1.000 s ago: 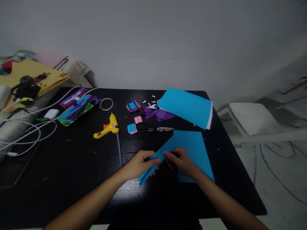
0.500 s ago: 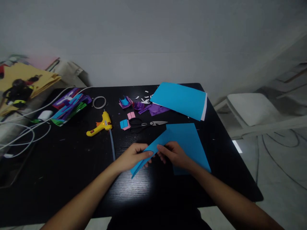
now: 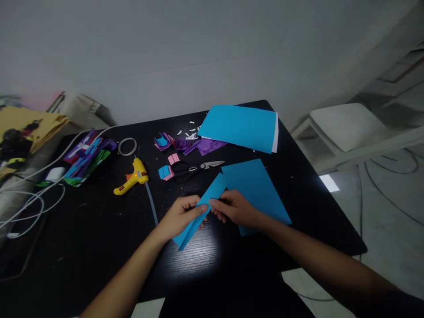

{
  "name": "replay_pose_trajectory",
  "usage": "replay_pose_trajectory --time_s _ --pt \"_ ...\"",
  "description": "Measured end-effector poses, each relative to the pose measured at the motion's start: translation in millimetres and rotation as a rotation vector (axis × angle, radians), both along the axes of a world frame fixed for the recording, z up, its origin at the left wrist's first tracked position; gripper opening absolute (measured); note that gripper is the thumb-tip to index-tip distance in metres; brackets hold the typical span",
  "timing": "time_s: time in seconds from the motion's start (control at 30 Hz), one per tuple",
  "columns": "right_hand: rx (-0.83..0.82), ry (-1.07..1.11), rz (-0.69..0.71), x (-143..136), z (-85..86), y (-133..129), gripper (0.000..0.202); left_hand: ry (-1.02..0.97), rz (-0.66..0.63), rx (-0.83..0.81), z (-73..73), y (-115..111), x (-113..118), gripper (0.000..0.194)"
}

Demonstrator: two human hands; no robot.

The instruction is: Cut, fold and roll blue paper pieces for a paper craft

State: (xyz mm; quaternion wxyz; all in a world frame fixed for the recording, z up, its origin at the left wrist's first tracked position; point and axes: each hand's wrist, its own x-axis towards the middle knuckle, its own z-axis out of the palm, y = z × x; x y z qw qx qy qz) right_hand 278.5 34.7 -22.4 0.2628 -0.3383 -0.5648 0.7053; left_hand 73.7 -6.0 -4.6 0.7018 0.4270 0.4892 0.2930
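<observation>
A folded strip of blue paper is held slantwise above the black table, its lower end showing more than one layer. My left hand pinches it near the middle, thumb on top and fingers beneath. Just to the right, my right hand grips the same paper between thumb and fingers. Under and beyond my right hand lies a flat blue sheet. Black-handled scissors rest past the hands, blades pointing right. Left of them sit small folded blue and pink paper pieces.
A yellow glue gun with a glue stick lies left. Behind are a tape ring, purple paper, white scraps and a stack of blue sheets. White cables and colored paper strips occupy the far left. A white chair stands right.
The held blue paper has turned steeper, its upper end nearer my hands. Both hands keep their grip. The view has shifted and tilted slightly.
</observation>
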Motion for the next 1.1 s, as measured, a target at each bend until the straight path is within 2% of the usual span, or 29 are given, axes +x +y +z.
replay_pose_trajectory --time_s 0.4,0.63,0.8,0.93,1.1 --pt "-0.035 0.019 0.005 1 5.0 3 0.043 0.047 -0.049 0.021 -4.0 -3 -4 0.032" --pt "-0.021 -0.004 -0.012 1 5.5 2 0.042 0.088 -0.064 0.132 -3.4 -1 -2 0.031" --pt "0.013 -0.055 0.023 2 0.9 1 0.039 -0.001 -0.045 0.032 -1.9 -3 1 0.031" --pt "0.067 -0.050 -0.124 5 1.0 4 0.043 -0.067 -0.027 -0.032 1.1 -2 1 0.033" --pt "0.087 -0.035 -0.307 11 10.6 12 0.046 -0.072 0.014 0.014 1.1 0 -1 0.034"
